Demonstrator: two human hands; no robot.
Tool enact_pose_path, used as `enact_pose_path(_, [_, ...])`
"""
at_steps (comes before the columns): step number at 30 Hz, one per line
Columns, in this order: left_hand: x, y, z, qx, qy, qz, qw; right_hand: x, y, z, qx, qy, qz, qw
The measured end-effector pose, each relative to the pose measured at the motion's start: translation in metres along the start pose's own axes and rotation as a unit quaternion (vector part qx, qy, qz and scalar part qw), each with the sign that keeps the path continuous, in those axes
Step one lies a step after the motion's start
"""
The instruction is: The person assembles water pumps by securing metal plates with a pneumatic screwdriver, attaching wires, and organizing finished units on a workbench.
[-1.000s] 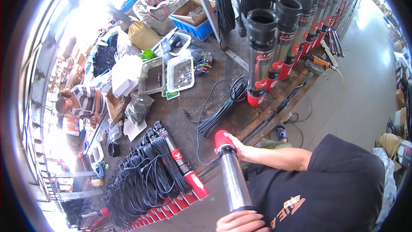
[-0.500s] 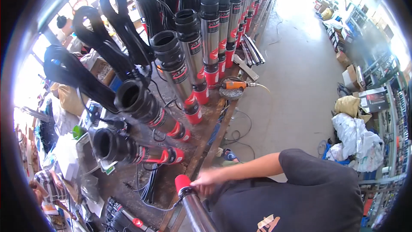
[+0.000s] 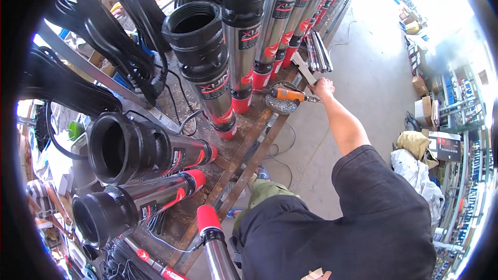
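Note:
My right hand (image 3: 324, 88) reaches out over the bench's edge, its fingers closed around the near end of a flat pale bar (image 3: 303, 67). Just below that hand lies an orange air screwdriver (image 3: 288, 94) across a round dish (image 3: 280, 105) of small metal screws. Closest to my body, a steel pump tube (image 3: 220, 259) with a red end cap (image 3: 208, 218) slants up from the lower edge, a thin cable at its collar. My left hand is out of sight.
Steel pumps (image 3: 215, 98) with black threaded tops stand in a long row on the wooden bench (image 3: 241, 162). Two pumps (image 3: 155, 199) lean toward the left. Bundled black cables (image 3: 67, 80) hang behind. Metal strips (image 3: 318, 52) lie beyond my hand; boxes (image 3: 444, 145) line the right.
My right hand has left the red end cap and moved forward to the pale bar. The view has shifted, so the pumps look larger and closer. The red-capped tube stays near my body.

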State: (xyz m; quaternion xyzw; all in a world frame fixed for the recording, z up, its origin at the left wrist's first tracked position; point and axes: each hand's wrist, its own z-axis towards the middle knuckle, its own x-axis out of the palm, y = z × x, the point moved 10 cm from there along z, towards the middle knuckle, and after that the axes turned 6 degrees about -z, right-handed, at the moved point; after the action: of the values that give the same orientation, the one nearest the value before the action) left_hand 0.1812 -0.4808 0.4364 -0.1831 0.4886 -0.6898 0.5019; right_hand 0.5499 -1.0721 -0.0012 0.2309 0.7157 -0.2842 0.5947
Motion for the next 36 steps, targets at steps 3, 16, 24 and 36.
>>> enact_pose_path(3, [0.009,0.008,-0.008,-0.017,0.014,-0.049,0.999,-0.008,0.007,-0.001,-0.021,-0.008,-0.008,1.0])
enact_pose_path(16, [-0.078,0.326,-0.309,-0.321,-0.649,-0.549,0.417,-0.053,-0.05,-0.178,-0.127,-0.375,0.354,0.847])
enact_pose_path(24, [-0.16,0.264,-0.212,-0.179,-0.499,-0.251,0.81,-0.127,0.166,-0.511,-0.602,-0.061,0.401,0.687])
enact_pose_path(36, [-0.165,0.325,-0.231,-0.339,-0.346,0.188,0.854,-0.059,0.329,-0.636,-0.707,0.208,0.374,0.563])
